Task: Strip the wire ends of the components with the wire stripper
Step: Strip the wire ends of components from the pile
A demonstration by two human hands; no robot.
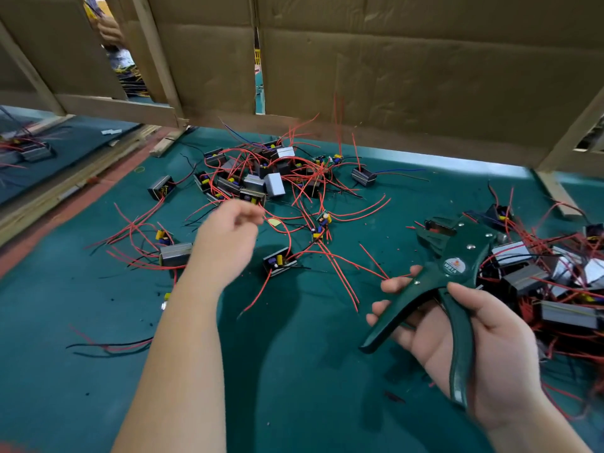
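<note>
Desk (327, 371): you are working on a teal-green mat, and it is carrying specks of black and red insulation. A cardboard wall (408, 76) on a pale wooden frame (114, 106) is closing off the far side. Through a gap at upper left another person's hand (109, 29) is showing.

A loose heap of components (261, 178), small boxed boards trailing red and black wires, is lying at mid-desk. A second heap (555, 282) is crowding the right edge.

Your right hand (457, 341) is gripping the green wire stripper (457, 256), fingers wrapped round one handle and thumb lying on the other. The handles are standing apart, and the head is pointing away from you, just beside the second heap.

Your left hand (228, 237) is hovering over the mat near the mid-desk heap, fingers curled and blurred. Whether it is pinching a wire cannot be told.
</note>
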